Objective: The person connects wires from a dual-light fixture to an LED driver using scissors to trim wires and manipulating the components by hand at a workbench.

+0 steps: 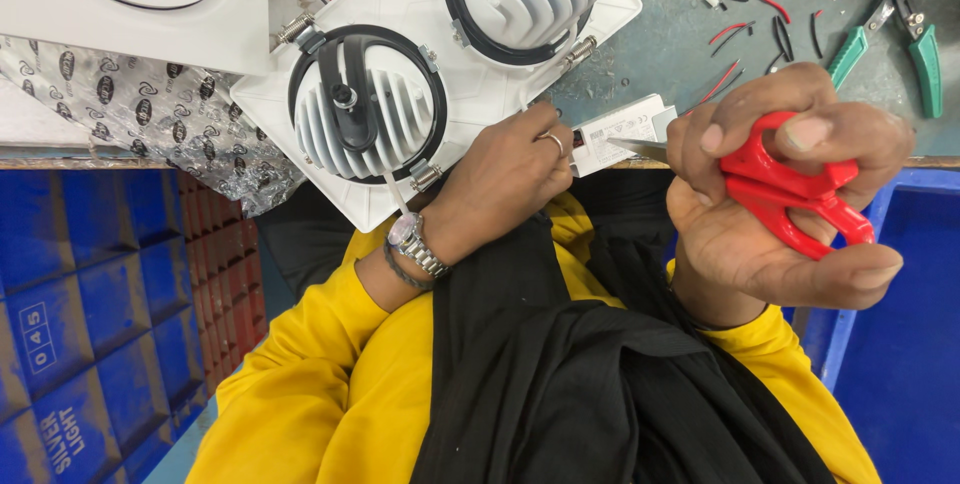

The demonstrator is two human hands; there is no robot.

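scissors (795, 199) with red handles sit in the right hand (775, 209), fingers clenched through and around the loops; most of the blade is hidden behind the hand, only a grey tip shows pointing toward the small white driver box (625, 132) at the bench edge. left hand (510, 179), with a ring and a wristwatch (412, 242), presses its fingertips on the white twin downlight fixture (440, 74); what it pinches, if anything, cannot be made out. the fixture's upper lamp is cut off by the frame. green-handled pliers (905, 34) lie well apart among wire scraps (745, 14) on the bench.
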